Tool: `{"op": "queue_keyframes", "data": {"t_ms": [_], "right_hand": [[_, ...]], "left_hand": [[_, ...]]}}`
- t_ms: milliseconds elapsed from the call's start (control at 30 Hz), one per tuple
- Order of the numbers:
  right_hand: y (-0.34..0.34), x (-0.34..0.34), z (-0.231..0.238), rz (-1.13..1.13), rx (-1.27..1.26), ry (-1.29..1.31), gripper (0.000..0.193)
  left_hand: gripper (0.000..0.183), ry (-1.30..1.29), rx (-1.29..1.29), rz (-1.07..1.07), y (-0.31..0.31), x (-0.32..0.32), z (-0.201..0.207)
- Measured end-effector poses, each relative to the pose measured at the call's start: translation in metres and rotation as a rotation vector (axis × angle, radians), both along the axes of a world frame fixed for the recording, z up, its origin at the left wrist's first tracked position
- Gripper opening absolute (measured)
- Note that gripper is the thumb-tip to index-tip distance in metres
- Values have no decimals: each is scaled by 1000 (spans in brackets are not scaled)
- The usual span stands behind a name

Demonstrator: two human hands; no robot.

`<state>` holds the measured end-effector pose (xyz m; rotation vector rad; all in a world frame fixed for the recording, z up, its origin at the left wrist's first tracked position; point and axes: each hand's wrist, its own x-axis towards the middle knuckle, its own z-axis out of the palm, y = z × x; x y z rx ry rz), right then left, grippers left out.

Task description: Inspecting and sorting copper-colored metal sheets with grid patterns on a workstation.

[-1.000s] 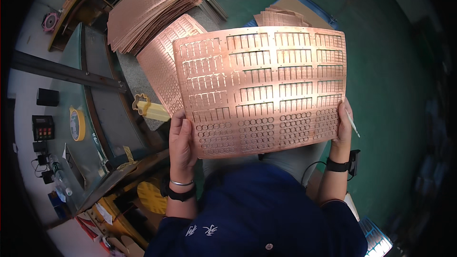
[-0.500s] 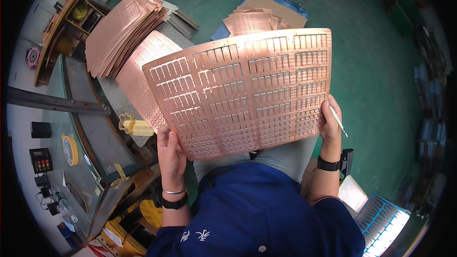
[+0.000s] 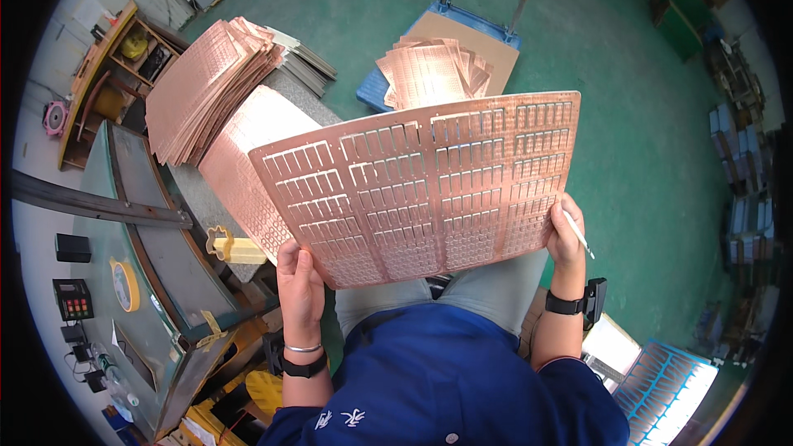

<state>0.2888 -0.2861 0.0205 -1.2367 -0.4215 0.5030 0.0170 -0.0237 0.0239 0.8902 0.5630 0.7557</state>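
Note:
Between my hands is a large copper-coloured circuit-board panel [image 3: 429,187], tilted in front of my lap. Rows of comb-shaped cutouts and small rounded marks cover it. My left hand [image 3: 300,291] grips its lower left edge, the thumb on the near face. On the right edge, my right hand [image 3: 566,233] pinches the panel, while a slim white pen [image 3: 576,231] is tucked in the same hand, tip pointing down and outward. The fingers behind the panel are hidden.
At the left, a tall stack of copper panels [image 3: 206,87] and a loose panel [image 3: 239,165] lie on a grey table. More panels [image 3: 425,74] rest on a blue trolley [image 3: 376,87] ahead. A glass-topped frame [image 3: 132,281] stands left, near a yellow tool [image 3: 235,249]. A blue-patterned panel [image 3: 661,388] lies lower right.
The panel and both hands sit lower in the picture, and the panel has tipped somewhat. The background has shifted down too, showing more of the trolley. Both hands keep their hold.

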Motion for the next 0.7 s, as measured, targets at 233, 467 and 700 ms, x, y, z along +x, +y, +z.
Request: {"op": "queue_keyframes", "data": {"t_ms": [233, 467, 700], "right_hand": [[-4, 2, -5, -41, -77, 27, 33], [3, -1, -4, -68, -68, -4, 33], [12, -6, 7, -58, 9, 22, 33]], "left_hand": [[18, -27, -70, -12, -2, 2, 3], [19, -23, -60, -60, -3, -2, -3], [21, 24, -42, -94, -3, 2, 6]]}}
